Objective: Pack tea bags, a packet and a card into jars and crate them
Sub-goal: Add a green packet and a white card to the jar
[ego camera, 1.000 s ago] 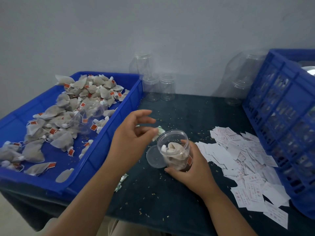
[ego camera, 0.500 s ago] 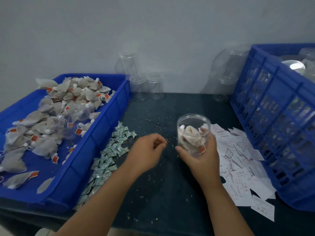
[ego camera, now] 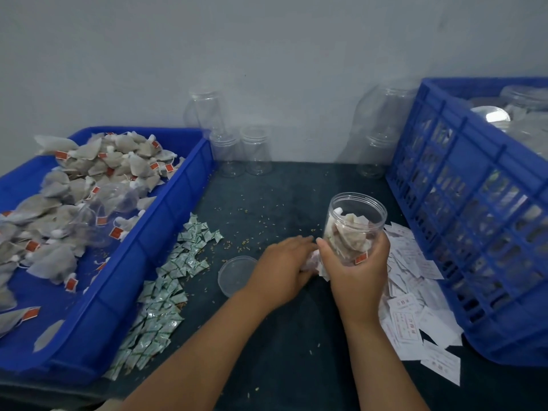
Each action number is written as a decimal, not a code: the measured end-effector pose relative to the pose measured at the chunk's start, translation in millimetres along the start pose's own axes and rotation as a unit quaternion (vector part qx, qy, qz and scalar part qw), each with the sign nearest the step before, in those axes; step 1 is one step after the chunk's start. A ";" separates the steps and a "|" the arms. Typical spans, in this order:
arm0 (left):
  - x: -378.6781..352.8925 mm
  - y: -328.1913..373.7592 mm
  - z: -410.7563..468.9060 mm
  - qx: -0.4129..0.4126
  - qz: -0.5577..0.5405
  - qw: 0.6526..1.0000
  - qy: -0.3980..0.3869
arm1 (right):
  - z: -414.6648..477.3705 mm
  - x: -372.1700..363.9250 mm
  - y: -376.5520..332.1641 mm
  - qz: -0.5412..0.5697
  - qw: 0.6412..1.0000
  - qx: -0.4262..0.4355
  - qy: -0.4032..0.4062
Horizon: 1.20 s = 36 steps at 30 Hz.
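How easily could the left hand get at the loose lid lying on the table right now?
Probably easily. The lid lies flat right beside the left hand, with nothing covering it. Its fingers, though, are at something white beside the jar the right hand grips.

One camera, worn on the person's head, is looking forward and down along both forearms from close above the table (ego camera: 296,366). It is framing the right hand (ego camera: 358,271) and its jar (ego camera: 355,215) near the middle, the left hand (ego camera: 281,268) just beside it, the tray (ego camera: 142,262) lying well left of that hand, the crate (ego camera: 474,232) right of the right hand, the wall (ego camera: 267,54) beyond both
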State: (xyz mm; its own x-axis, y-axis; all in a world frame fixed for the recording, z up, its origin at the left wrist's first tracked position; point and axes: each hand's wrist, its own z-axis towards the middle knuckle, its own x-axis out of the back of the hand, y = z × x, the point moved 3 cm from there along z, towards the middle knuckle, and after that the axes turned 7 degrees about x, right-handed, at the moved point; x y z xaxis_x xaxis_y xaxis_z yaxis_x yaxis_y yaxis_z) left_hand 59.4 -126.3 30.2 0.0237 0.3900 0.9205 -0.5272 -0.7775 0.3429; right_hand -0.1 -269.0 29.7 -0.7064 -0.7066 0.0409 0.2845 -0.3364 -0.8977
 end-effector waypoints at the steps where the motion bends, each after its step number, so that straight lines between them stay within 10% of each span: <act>1: 0.0 1.7 0.8 -0.017 -0.009 1.000 -0.014 | 0.1 -0.6 0.7 0.004 1.000 -0.002 -0.002; 7: 6.3 -2.2 -9.9 -0.073 0.122 0.990 0.013 | 0.5 -0.6 3.3 0.011 1.000 -0.014 0.000; 15: 62.9 -23.5 -22.8 0.206 -0.210 0.939 0.178 | -2.6 -3.2 -4.0 0.043 0.997 -0.012 -0.068; 20: 118.7 -4.8 -33.5 0.083 -0.232 0.896 0.369 | -18.7 -15.7 -4.6 0.074 0.976 0.005 -0.204; 23: 121.9 13.2 -29.8 -0.056 -0.093 0.944 0.313 | -25.3 -21.2 -4.2 0.063 0.968 0.030 -0.240; 28: 108.3 7.2 -31.1 -0.045 -0.090 0.994 0.032 | -24.8 -20.2 -3.4 0.061 0.966 0.051 -0.248; 36: 112.5 -17.3 -41.5 0.091 -0.244 0.943 0.205 | -28.8 -21.6 -7.5 0.068 0.962 0.059 -0.258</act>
State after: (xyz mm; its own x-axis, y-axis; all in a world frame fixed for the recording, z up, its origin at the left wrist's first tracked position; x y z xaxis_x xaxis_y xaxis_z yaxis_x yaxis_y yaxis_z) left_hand 36.0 -48.5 120.1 -0.1234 0.8530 0.5071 -0.3835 -0.5123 0.7684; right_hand -5.6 -233.3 22.9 -0.2498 -0.9540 0.1658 0.4445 -0.2651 -0.8556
